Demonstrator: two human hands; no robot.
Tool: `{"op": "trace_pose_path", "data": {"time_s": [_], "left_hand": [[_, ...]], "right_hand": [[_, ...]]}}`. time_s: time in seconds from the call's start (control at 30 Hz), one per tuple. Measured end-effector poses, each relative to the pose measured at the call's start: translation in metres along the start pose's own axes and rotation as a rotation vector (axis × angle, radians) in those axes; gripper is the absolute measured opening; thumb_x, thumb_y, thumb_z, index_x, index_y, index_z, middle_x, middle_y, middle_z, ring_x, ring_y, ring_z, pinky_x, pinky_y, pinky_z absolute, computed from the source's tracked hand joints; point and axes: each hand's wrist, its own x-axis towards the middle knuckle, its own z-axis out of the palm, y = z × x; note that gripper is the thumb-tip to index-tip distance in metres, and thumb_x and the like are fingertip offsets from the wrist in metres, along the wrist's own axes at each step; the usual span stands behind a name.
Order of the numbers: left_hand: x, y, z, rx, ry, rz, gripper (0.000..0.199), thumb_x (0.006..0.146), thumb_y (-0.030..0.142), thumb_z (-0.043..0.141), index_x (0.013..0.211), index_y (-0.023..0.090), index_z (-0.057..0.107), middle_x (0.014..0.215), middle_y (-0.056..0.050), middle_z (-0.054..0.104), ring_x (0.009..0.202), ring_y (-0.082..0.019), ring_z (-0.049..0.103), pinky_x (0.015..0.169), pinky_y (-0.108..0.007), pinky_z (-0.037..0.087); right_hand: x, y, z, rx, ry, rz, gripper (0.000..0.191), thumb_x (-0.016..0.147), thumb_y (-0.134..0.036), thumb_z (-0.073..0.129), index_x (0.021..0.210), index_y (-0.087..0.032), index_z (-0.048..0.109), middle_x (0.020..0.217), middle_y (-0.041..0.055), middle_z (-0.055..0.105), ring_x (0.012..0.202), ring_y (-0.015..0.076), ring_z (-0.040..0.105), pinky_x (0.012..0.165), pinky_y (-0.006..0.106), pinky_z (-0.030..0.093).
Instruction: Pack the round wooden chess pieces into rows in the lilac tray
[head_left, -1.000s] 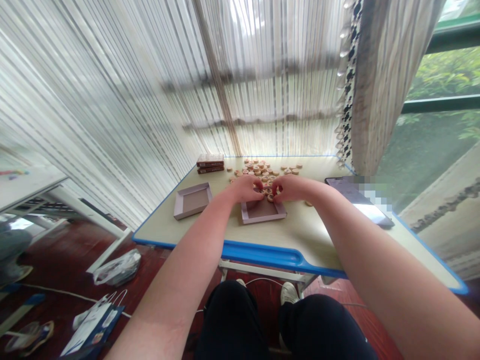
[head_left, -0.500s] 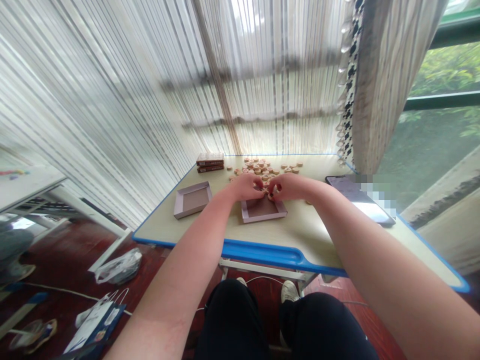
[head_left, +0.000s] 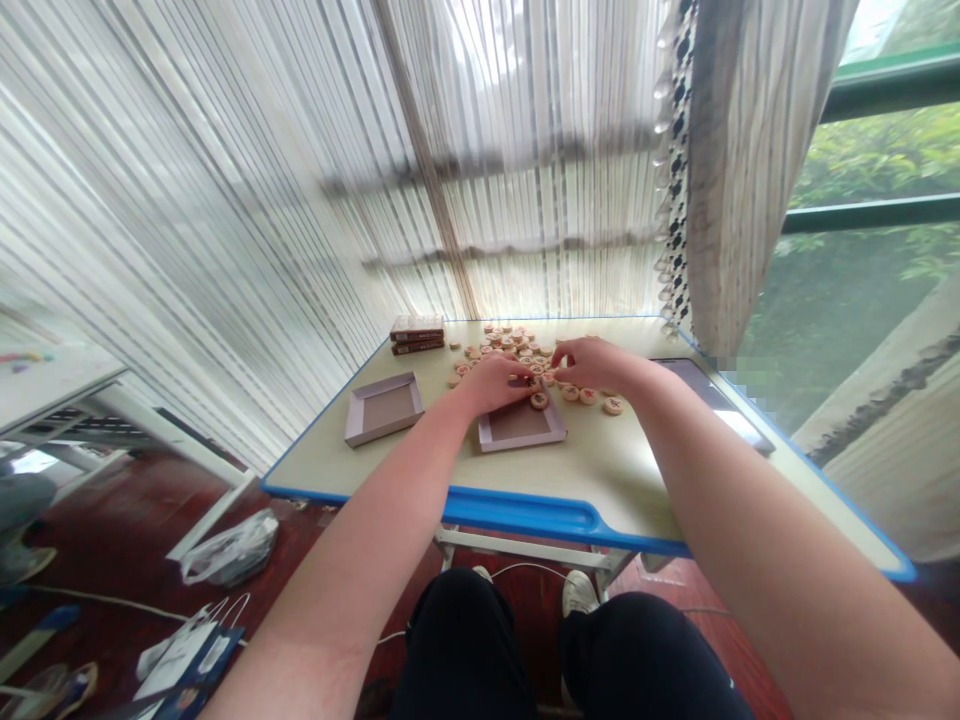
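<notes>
My left hand (head_left: pixel 496 382) is curled over the far left edge of a shallow cardboard box (head_left: pixel 521 428), thumb and fingers closed around what looks like a small round wooden Chinese chess piece, partly hidden. One dark-marked Chinese chess piece (head_left: pixel 538 400) rests at the far right part of that box, just beyond the left fingertips. Over the pile's right side, my right hand (head_left: pixel 589 362) has thumb and fingers apart, their tips beside a loose piece. Several more Chinese chess pieces (head_left: pixel 589 396) lie right of the box, and a heap spreads behind both hands.
Left of the box sits a second shallow box (head_left: pixel 384 408). Two stacked small brown boxes (head_left: pixel 417 334) stand at the back left. A tablet-like dark device (head_left: pixel 701 390) lies on the right. The table's blue front rim (head_left: pixel 525 512) has a recessed groove; curtains hang behind.
My right hand has let go of a chess piece at the box and moved up and right to the pile. The left hand stays near the box. The view has shifted slightly.
</notes>
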Motion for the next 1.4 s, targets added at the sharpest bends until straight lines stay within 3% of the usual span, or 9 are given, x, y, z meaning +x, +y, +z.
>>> {"op": "trace_pose_path", "data": {"time_s": [0.2, 0.4, 0.57, 0.93, 1.2, 1.4], "left_hand": [[0.001, -0.003, 0.0, -0.064, 0.008, 0.053, 0.027, 0.076, 0.036, 0.059, 0.097, 0.024, 0.069, 0.09, -0.003, 0.066, 0.084, -0.016, 0.059, 0.079, -0.027, 0.045], [0.001, 0.001, -0.003, -0.079, 0.006, -0.012, 0.036, 0.072, 0.037, 0.062, 0.106, 0.023, 0.063, 0.093, -0.002, 0.067, 0.088, -0.018, 0.059, 0.081, -0.03, 0.044], [0.001, 0.002, -0.003, -0.055, -0.016, -0.047, 0.024, 0.071, 0.037, 0.062, 0.089, 0.021, 0.066, 0.088, -0.001, 0.065, 0.086, -0.017, 0.058, 0.079, -0.028, 0.044], [0.0, 0.002, -0.001, 0.016, 0.003, -0.044, 0.015, 0.072, 0.03, 0.059, 0.081, 0.021, 0.066, 0.085, -0.002, 0.062, 0.085, -0.017, 0.056, 0.078, -0.028, 0.044], [-0.001, 0.004, -0.003, -0.002, -0.005, -0.049, 0.016, 0.073, 0.024, 0.056, 0.082, 0.021, 0.068, 0.084, -0.001, 0.062, 0.086, -0.016, 0.057, 0.079, -0.026, 0.045], [0.0, 0.003, -0.001, 0.0, -0.041, -0.093, 0.016, 0.071, 0.02, 0.057, 0.083, 0.022, 0.067, 0.085, 0.0, 0.064, 0.081, -0.015, 0.058, 0.076, -0.025, 0.045]], "right_hand": [[0.0, -0.006, 0.006, 0.02, -0.009, -0.11, 0.034, 0.072, -0.036, 0.06, 0.104, -0.026, 0.064, 0.088, 0.0031, 0.067, 0.063, 0.0133, 0.058, 0.055, 0.022, 0.039], [0.0, -0.009, 0.005, -0.03, -0.075, -0.019, 0.031, 0.071, -0.042, 0.061, 0.093, -0.022, 0.069, 0.082, 0.0059, 0.068, 0.07, 0.018, 0.06, 0.058, 0.025, 0.041], [0.0, -0.008, 0.004, -0.02, -0.073, -0.02, 0.031, 0.07, -0.041, 0.062, 0.094, -0.021, 0.069, 0.082, 0.006, 0.069, 0.073, 0.0185, 0.06, 0.061, 0.025, 0.042], [-0.003, -0.009, 0.002, -0.007, -0.097, -0.011, 0.032, 0.07, -0.044, 0.062, 0.092, -0.022, 0.069, 0.08, 0.0061, 0.068, 0.07, 0.0191, 0.06, 0.058, 0.027, 0.042], [0.006, -0.004, 0.016, 0.023, -0.011, -0.147, 0.032, 0.07, -0.037, 0.061, 0.1, -0.027, 0.065, 0.089, 0.0038, 0.067, 0.072, 0.017, 0.059, 0.059, 0.025, 0.042], [0.009, -0.005, 0.023, 0.002, 0.002, -0.147, 0.03, 0.07, -0.035, 0.06, 0.097, -0.026, 0.066, 0.088, 0.0039, 0.066, 0.071, 0.0168, 0.059, 0.06, 0.025, 0.042]]}}
